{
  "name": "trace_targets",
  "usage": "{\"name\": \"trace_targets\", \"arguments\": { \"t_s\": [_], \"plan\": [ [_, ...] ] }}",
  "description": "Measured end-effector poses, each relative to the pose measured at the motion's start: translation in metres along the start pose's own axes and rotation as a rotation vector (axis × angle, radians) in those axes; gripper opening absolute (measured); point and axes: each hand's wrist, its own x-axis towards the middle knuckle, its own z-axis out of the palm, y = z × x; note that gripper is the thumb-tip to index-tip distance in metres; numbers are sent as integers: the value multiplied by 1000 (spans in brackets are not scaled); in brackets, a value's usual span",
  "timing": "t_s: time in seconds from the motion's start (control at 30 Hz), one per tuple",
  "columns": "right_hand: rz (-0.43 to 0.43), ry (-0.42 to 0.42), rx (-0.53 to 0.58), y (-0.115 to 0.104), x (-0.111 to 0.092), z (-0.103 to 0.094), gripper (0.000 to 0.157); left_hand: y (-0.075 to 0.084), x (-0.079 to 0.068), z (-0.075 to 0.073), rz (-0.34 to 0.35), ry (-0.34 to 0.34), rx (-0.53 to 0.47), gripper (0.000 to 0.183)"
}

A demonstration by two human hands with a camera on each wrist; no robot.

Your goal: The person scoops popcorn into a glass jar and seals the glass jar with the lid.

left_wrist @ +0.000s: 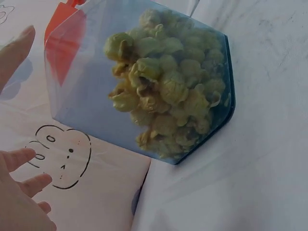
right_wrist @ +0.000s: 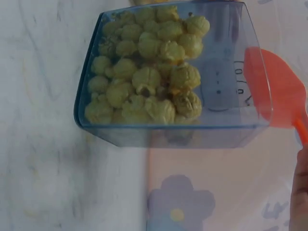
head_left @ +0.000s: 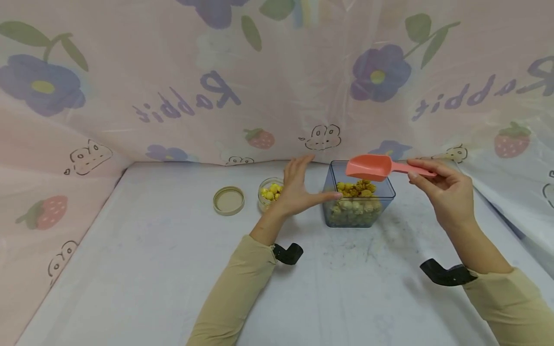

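My right hand [head_left: 450, 192] pinches the handle of a coral-coloured scoop [head_left: 369, 166] above a clear bluish box [head_left: 331, 211]. No popcorn shows in the scoop's bowl. Caramel popcorn [left_wrist: 168, 91] fills the lower part of the box, seen through its wall in both wrist views. Between the box and a small round jar [head_left: 261, 198] is my left hand [head_left: 296, 190], its fingers spread and its thumb reaching to the box's left rim; whether it touches cannot be told. Yellow popcorn [head_left: 270, 192] sits in the jar, which that hand partly hides.
Left of the jar, a round beige lid [head_left: 228, 201] lies on the white table [head_left: 143, 269]. A printed pink curtain [head_left: 277, 96] hangs right behind the box and the jar. Black wrist mounts [head_left: 447, 274] stick out from both forearms.
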Motion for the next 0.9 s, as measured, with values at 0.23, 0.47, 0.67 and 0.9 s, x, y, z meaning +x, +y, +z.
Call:
{"name": "trace_targets", "arguments": {
  "t_s": [0.23,0.47,0.67,0.9],
  "plan": [
    [4,-115,-172,-4,5,-8,28,4,7,11,14,-14,-41,105],
    [11,-234,-488,-10,9,-15,30,9,11,18,3,-57,-84,107],
    [9,-272,-585,-11,9,-16,30,11,14,24,2,-95,-111,108],
    [-8,-320,-631,-13,12,-19,28,9,18,28,-35,-130,-141,105]
  ]
}}
